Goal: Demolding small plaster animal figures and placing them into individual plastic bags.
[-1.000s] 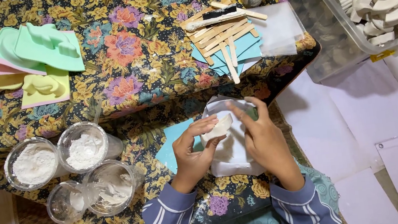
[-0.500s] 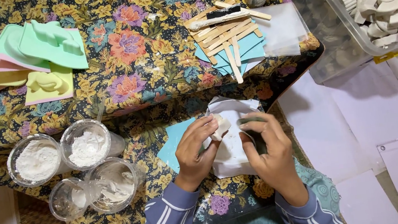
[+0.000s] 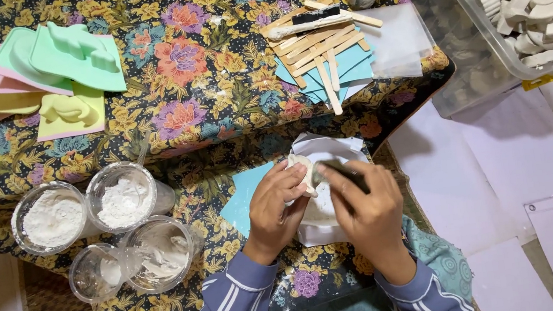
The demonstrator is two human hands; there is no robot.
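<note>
The cast (image 3: 305,173), a small white plaster piece, sits near the middle of the scene, pinched in the fingers of the left hand (image 3: 278,201). The right hand (image 3: 367,204) is closed around a dark tool (image 3: 343,172) whose tip lies against the cast. Under both hands lies white paper (image 3: 332,147) on a blue sheet (image 3: 243,198). To the left stand cups (image 3: 123,195) of white powder and paste. Far left lie pastel moulds (image 3: 71,54); farther back in the middle, wooden sticks (image 3: 323,48). At far right, a clear bin (image 3: 481,46) holds more white casts.
</note>
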